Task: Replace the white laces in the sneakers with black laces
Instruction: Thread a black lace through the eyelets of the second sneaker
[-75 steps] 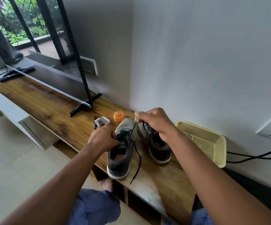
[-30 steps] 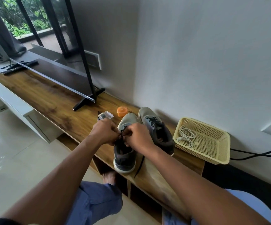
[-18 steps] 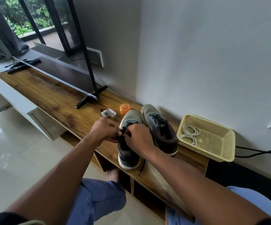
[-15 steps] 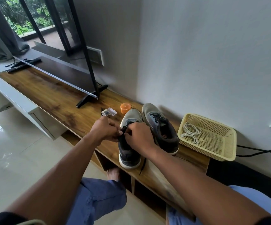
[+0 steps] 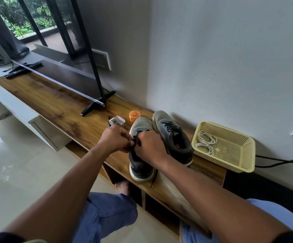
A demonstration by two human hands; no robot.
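Head view: wooden worktop [image 5: 58, 102] against grey wall; left hand [image 5: 115, 140] and right hand [image 5: 150, 146] pinch black lace [image 5: 135, 137] over near sneaker [image 5: 139, 165]; yellow basket [image 5: 247, 155] beside.

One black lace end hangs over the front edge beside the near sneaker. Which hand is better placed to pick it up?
Probably the right hand: the loose lace end hangs below its wrist, right of the near sneaker. The left hand is across the shoe.

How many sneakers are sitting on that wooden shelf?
2. The left sneaker stands under both hands, which work its black lace. The right sneaker, already laced black, stands beside it, next to the yellow basket.
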